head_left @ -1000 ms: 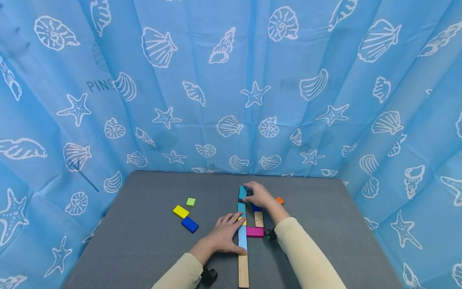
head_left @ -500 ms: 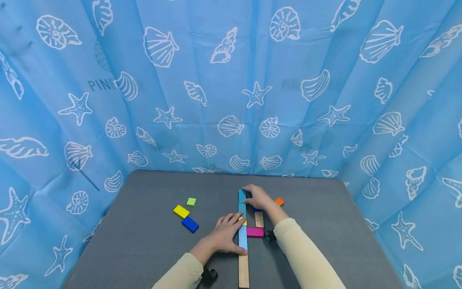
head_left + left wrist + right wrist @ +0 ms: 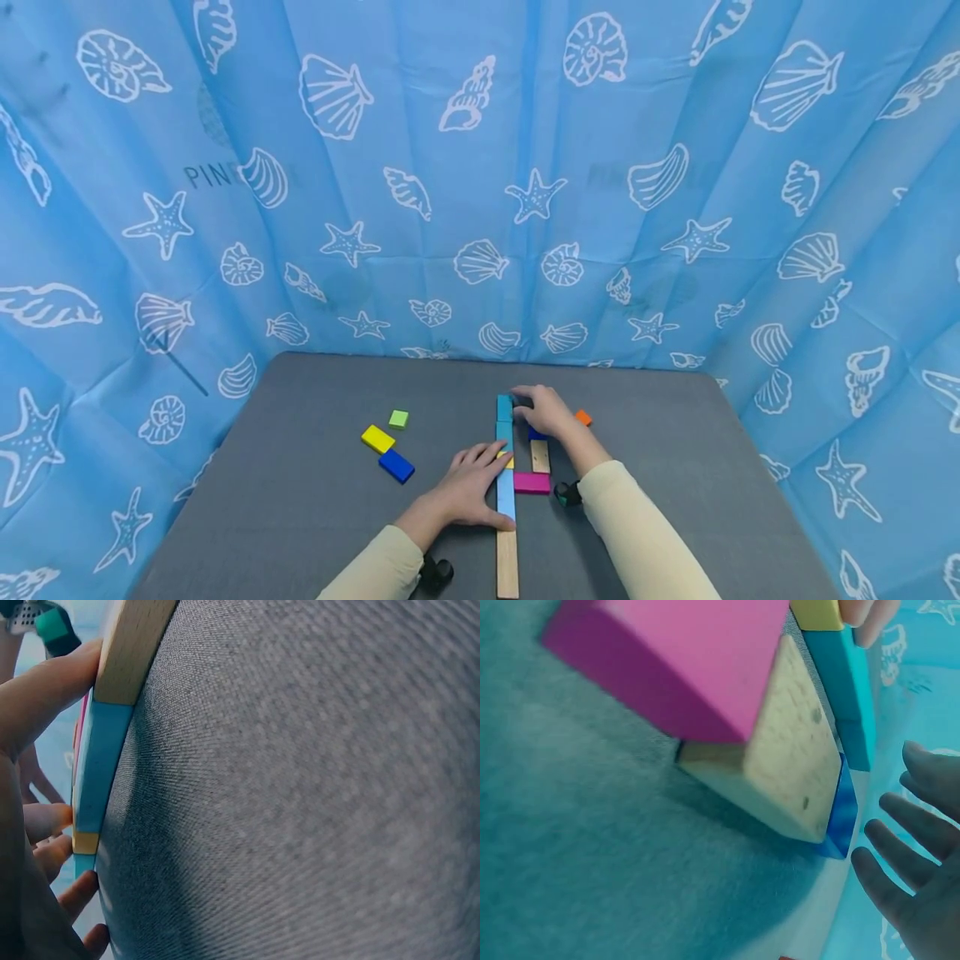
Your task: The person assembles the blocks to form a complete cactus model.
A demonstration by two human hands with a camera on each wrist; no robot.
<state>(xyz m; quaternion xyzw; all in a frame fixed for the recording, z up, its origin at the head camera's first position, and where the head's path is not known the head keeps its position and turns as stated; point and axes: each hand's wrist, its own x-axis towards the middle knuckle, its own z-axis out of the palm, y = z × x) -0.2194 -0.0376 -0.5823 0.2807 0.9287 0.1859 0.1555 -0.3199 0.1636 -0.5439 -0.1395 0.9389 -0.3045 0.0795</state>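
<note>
A straight row of blocks runs away from me on the grey table: a plain wooden block [image 3: 507, 567] nearest, then a light blue block [image 3: 506, 498], a small yellow block [image 3: 509, 461], and two teal blocks, the far one [image 3: 504, 408] at the end. My left hand [image 3: 463, 489] lies along the row's left side, thumb at the wood and light blue joint, other fingers spread by the yellow and teal blocks. My right hand [image 3: 547, 412] is just right of the far teal block; in the right wrist view its fingers [image 3: 896, 855] are spread and hold nothing.
Right of the row, a magenta block [image 3: 532, 483], a small wooden block [image 3: 540, 457] and a dark blue block [image 3: 536, 434] form a branch. An orange block [image 3: 583, 417] lies beyond my right wrist. Yellow [image 3: 378, 439], blue [image 3: 396, 466] and green [image 3: 399, 419] blocks lie left.
The far teal block, first tilted and gapped from the row, has come nearer and now lines up against it. My right hand has let go and shifted right. My left hand stays put.
</note>
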